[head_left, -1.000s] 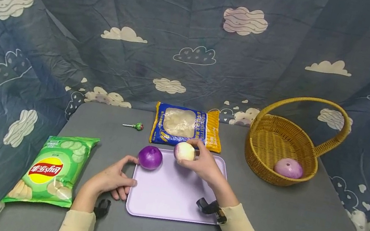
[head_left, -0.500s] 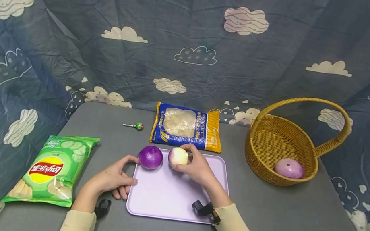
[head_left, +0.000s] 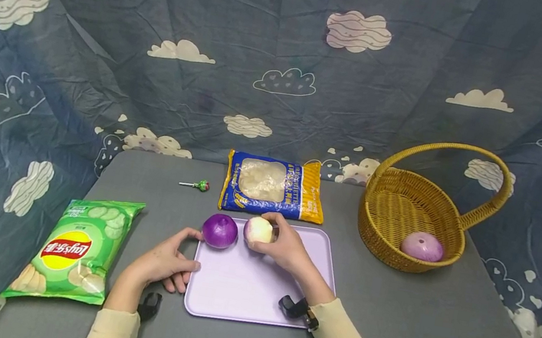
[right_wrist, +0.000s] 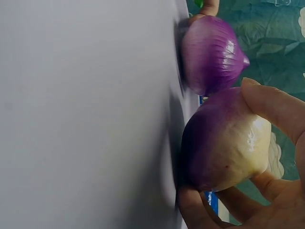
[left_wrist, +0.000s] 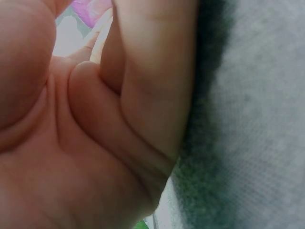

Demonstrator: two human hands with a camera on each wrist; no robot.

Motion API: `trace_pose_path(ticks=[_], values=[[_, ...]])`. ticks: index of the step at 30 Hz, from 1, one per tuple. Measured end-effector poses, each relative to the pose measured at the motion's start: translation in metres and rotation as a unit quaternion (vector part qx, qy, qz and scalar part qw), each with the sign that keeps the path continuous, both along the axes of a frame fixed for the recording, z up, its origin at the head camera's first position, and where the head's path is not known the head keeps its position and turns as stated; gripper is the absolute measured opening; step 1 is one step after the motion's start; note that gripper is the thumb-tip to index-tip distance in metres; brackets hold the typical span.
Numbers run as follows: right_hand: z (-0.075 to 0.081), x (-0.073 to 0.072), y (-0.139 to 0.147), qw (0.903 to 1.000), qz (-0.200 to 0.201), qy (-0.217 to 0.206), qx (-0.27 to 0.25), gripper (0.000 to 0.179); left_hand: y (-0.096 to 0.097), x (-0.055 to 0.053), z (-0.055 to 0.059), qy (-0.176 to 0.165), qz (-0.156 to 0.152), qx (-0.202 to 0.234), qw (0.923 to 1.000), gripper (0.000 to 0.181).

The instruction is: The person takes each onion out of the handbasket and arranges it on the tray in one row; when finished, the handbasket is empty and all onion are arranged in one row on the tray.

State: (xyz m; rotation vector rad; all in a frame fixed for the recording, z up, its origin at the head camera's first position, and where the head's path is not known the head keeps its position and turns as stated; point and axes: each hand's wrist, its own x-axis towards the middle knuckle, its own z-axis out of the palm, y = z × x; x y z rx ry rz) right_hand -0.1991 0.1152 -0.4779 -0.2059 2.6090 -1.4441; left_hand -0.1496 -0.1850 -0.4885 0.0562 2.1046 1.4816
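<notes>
A dark, cloud-patterned curtain [head_left: 393, 112] hangs beyond your right fingers [right_wrist: 274, 102] and your left fingers [head_left: 188, 234]; the grey bench [head_left: 410, 336] spreads beneath both. The wicker basket [head_left: 373, 236] stands well to the right of your right fingers. The lilac tray [head_left: 240, 289] lies under your right fingers, its left edge at your left thumb. The green crisp bag [head_left: 80, 245] lies left of your left fingers, the blue-and-orange packet [head_left: 268, 186] just beyond your right fingers. Your left fingers are spread, one tip at the purple onion [head_left: 220, 231], on the tray's far left corner. Your right fingers grip the white-and-purple onion [head_left: 256, 234] close beside it; you cannot tell whether it rests on the tray. The pale purple onion [head_left: 422, 246] sits in the basket, right of your right fingers. The lollipop [head_left: 195, 184] lies beyond your left fingers.
</notes>
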Motion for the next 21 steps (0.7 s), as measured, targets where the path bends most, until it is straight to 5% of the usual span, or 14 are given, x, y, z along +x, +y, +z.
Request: trace_pose_path(ticks=[21], values=[[-0.0011, 0.0008, -0.0026, 0.9998, 0.01, 0.014, 0.003, 0.079, 0.0002, 0.0003, -0.0002, -0.004, 0.001, -0.001, 1.0, 0.069]])
